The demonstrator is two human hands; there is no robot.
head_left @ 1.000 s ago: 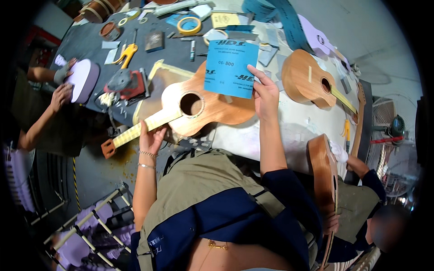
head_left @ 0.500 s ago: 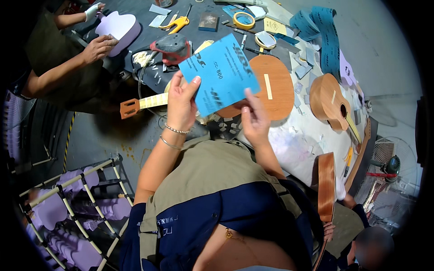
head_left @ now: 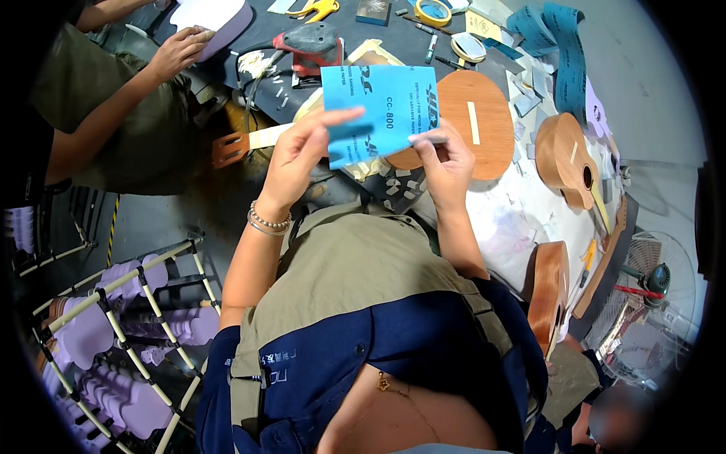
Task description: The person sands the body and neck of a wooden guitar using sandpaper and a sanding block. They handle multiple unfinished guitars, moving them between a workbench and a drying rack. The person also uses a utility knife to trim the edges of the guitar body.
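Note:
A blue sheet of sandpaper (head_left: 386, 110) with dark print is held up in front of me. My right hand (head_left: 446, 155) pinches its lower right corner between thumb and fingers. At its left edge is my left hand (head_left: 295, 159), thumb raised and fingers stretched, slightly blurred, across the front of the sheet. That hand does not grip the sheet. Behind the sheet lies a brown ukulele (head_left: 476, 132) with a pale tape strip on its body. Its headstock (head_left: 230, 150) shows left of my left hand; the middle is hidden.
A red and grey power sander (head_left: 308, 49) and masking tape rolls (head_left: 432, 11) sit behind. Another ukulele (head_left: 563, 159) and a blue sandpaper roll (head_left: 571, 68) are at right. A co-worker's hand (head_left: 180, 53) touches a lilac body (head_left: 227, 23). A rack (head_left: 144, 284) stands lower left.
The sandpaper has turned more upright and moved slightly. My left hand has let go of its left edge and stretched its fingers over the front; my right hand now pinches the lower right corner.

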